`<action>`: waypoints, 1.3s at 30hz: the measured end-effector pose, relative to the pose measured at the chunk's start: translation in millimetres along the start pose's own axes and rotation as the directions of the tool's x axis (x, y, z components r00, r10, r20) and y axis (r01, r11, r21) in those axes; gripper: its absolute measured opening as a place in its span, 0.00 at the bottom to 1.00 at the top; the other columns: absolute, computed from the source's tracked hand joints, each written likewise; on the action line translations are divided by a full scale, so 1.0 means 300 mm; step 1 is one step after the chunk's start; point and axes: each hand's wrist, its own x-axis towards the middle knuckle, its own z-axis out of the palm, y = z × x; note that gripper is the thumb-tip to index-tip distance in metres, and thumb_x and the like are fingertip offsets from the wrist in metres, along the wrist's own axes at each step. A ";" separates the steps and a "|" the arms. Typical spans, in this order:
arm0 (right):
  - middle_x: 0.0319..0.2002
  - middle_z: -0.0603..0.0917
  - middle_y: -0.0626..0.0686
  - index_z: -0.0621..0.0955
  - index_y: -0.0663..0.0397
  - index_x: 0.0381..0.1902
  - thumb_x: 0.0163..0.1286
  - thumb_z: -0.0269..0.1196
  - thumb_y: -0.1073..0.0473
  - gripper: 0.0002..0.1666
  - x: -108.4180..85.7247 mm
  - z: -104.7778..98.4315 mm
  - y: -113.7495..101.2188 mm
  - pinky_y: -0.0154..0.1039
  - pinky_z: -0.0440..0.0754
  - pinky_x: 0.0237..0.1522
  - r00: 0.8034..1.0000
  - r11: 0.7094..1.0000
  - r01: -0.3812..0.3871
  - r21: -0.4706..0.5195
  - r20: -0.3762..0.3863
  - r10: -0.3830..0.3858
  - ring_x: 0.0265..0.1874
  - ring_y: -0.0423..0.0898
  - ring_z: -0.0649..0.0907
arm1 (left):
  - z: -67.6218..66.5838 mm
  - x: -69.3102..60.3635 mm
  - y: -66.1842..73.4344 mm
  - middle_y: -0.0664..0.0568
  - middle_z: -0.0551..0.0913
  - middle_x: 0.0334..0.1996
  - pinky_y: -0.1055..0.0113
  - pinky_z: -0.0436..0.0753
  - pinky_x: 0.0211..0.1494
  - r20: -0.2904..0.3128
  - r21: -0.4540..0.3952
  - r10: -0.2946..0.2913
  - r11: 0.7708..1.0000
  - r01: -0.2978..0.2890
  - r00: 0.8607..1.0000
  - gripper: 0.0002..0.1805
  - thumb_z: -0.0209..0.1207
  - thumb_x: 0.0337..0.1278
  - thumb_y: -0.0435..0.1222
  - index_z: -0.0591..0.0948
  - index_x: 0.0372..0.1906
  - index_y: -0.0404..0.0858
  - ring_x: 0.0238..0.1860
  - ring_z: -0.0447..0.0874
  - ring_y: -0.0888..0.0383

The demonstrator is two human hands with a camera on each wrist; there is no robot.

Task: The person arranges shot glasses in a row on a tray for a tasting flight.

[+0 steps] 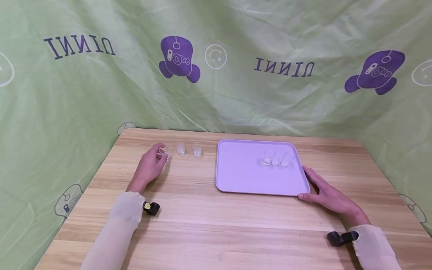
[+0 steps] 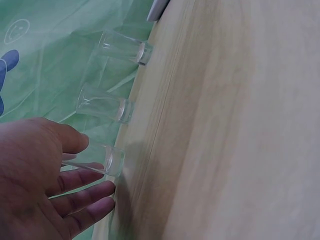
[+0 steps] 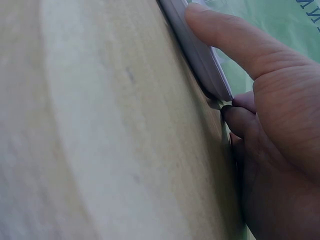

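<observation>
At the left of the table in the head view, my left hand holds a clear shot glass between thumb and index finger. In the left wrist view the glass's base is close to the tabletop; whether it touches is hard to tell. Two more shot glasses, one nearer and one farther right, stand in a row beside it. My right hand holds the front right corner of a lilac tray, thumb at the front rim and fingers along the right side. Three shot glasses stand on the tray's right part.
The wooden table runs up to a green printed cloth, which hangs behind it and along both sides. Black wrist cameras sit on the left cuff and the right cuff.
</observation>
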 end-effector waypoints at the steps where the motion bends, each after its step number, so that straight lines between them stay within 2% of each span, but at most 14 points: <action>1: 0.81 0.39 0.68 0.43 0.43 0.85 0.68 0.72 0.52 0.63 0.000 0.000 0.000 0.80 0.39 0.66 1.000 1.000 -0.002 -0.003 0.000 0.002 0.76 0.74 0.40 | -0.001 0.000 -0.001 0.33 0.82 0.52 0.42 0.80 0.57 0.002 0.000 0.001 1.000 -0.001 1.000 0.24 0.55 0.75 0.33 0.69 0.69 0.28 0.52 0.84 0.37; 11: 0.81 0.39 0.69 0.42 0.43 0.85 0.68 0.72 0.50 0.63 0.003 0.002 0.003 0.80 0.41 0.66 1.000 1.000 -0.010 -0.023 -0.001 0.010 0.76 0.74 0.40 | -0.002 0.000 -0.002 0.33 0.82 0.52 0.43 0.80 0.56 0.022 0.008 0.002 1.000 -0.002 1.000 0.24 0.54 0.76 0.33 0.68 0.70 0.28 0.52 0.83 0.38; 18: 0.81 0.40 0.69 0.42 0.43 0.85 0.68 0.72 0.51 0.63 0.004 0.003 0.007 0.79 0.40 0.66 1.000 1.000 -0.005 -0.016 -0.002 0.005 0.76 0.74 0.40 | -0.001 -0.009 0.011 0.35 0.82 0.51 0.44 0.82 0.54 0.007 -0.009 0.017 1.000 -0.017 1.000 0.25 0.55 0.76 0.33 0.68 0.71 0.29 0.49 0.84 0.39; 26: 0.81 0.39 0.68 0.42 0.42 0.85 0.68 0.72 0.50 0.63 0.002 0.001 0.003 0.80 0.39 0.66 1.000 1.000 -0.020 -0.011 -0.002 0.020 0.77 0.73 0.39 | 0.008 -0.018 0.048 0.36 0.83 0.51 0.42 0.80 0.56 -0.029 0.008 0.068 0.998 -0.068 0.997 0.25 0.57 0.74 0.35 0.69 0.69 0.29 0.52 0.82 0.38; 30: 0.81 0.38 0.67 0.42 0.41 0.85 0.68 0.72 0.50 0.63 0.001 0.002 0.003 0.80 0.39 0.66 1.000 1.000 -0.024 0.005 0.002 0.024 0.77 0.73 0.38 | 0.010 -0.019 0.076 0.37 0.83 0.50 0.44 0.81 0.53 -0.046 0.015 0.083 0.996 -0.083 0.995 0.25 0.58 0.73 0.36 0.71 0.68 0.29 0.52 0.81 0.40; 39: 0.81 0.39 0.67 0.43 0.41 0.85 0.68 0.72 0.49 0.63 0.002 0.002 0.009 0.80 0.38 0.66 1.000 1.000 -0.021 0.001 0.003 0.021 0.77 0.73 0.39 | 0.020 -0.018 0.147 0.40 0.84 0.49 0.48 0.82 0.52 -0.028 0.024 0.105 0.994 -0.105 0.994 0.25 0.60 0.72 0.38 0.73 0.68 0.31 0.50 0.82 0.43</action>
